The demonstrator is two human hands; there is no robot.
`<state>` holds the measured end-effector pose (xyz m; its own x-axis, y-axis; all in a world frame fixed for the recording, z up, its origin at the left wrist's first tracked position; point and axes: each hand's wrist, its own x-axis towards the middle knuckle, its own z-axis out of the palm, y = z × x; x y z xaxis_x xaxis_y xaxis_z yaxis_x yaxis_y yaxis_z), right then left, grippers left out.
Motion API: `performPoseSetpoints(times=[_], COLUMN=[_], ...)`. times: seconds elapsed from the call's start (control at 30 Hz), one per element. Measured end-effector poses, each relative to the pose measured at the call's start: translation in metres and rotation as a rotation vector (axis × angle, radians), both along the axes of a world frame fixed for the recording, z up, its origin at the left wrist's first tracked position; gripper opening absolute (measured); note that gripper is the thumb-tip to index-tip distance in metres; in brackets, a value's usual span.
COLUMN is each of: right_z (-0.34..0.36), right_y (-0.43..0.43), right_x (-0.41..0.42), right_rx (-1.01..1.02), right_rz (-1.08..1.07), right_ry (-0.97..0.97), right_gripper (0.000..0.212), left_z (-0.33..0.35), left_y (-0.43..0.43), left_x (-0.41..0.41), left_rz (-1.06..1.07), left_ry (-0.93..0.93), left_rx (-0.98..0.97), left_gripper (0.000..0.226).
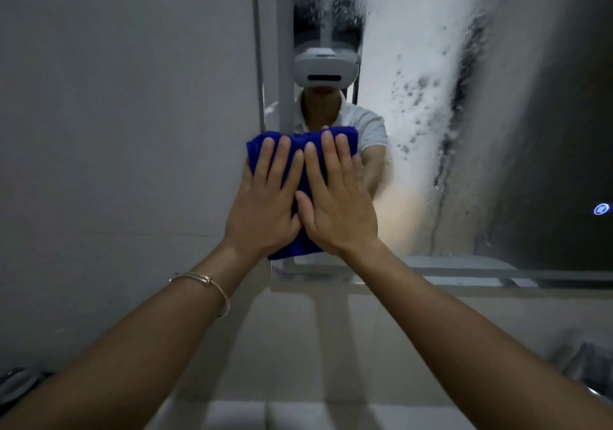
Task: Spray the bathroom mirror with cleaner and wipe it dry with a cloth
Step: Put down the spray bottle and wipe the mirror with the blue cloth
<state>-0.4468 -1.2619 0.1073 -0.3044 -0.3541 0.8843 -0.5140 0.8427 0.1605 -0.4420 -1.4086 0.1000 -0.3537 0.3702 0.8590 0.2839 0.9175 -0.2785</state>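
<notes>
The bathroom mirror [497, 131] fills the upper right of the head view, streaked with white foam and droplets across its middle. A folded blue cloth [298, 151] is pressed flat against the mirror's lower left part, near its left edge. My left hand [265, 204] and my right hand [338, 210] lie side by side on the cloth, palms down and fingers spread, pinning it to the glass. A thin bracelet circles my left wrist. No spray bottle is in view.
A grey tiled wall [116, 131] stands left of the mirror. Below the mirror runs a pale ledge [464, 277]. A dark fixture [16, 386] sits at the bottom left and another blurred object [587, 366] at the bottom right.
</notes>
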Motion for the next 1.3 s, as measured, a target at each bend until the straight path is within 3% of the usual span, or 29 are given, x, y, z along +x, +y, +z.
performPoseSetpoints(times=[0.2,0.43,0.8,1.03,1.3], right_z=[0.08,0.084,0.122,0.119,0.113], right_y=[0.004,0.019,0.019,0.013,0.012], right_x=[-0.005,-0.014,0.002,-0.008,-0.016], right_rx=[-0.055,0.028,-0.103,-0.168,-0.154], right_rz=[-0.021,-0.081,-0.125,0.035,-0.048], right_ry=[0.094,0.186,0.27,0.178,0.289], right_gripper=[0.061,0.059,0.057,0.06,0.054], left_z=[0.089,0.096,0.119,0.119,0.125], left_y=[0.002,-0.002,0.043,0.036,0.035], left_x=[0.0,0.002,-0.003,-0.001,-0.009], left_rz=[0.035,0.037,0.097,0.19,-0.022], left_ry=[0.043,0.052,0.177,0.181,0.181], left_rx=[-0.036,-0.076,0.111,0.12,0.099], left_gripper=[0.069,0.067,0.058,0.062,0.059])
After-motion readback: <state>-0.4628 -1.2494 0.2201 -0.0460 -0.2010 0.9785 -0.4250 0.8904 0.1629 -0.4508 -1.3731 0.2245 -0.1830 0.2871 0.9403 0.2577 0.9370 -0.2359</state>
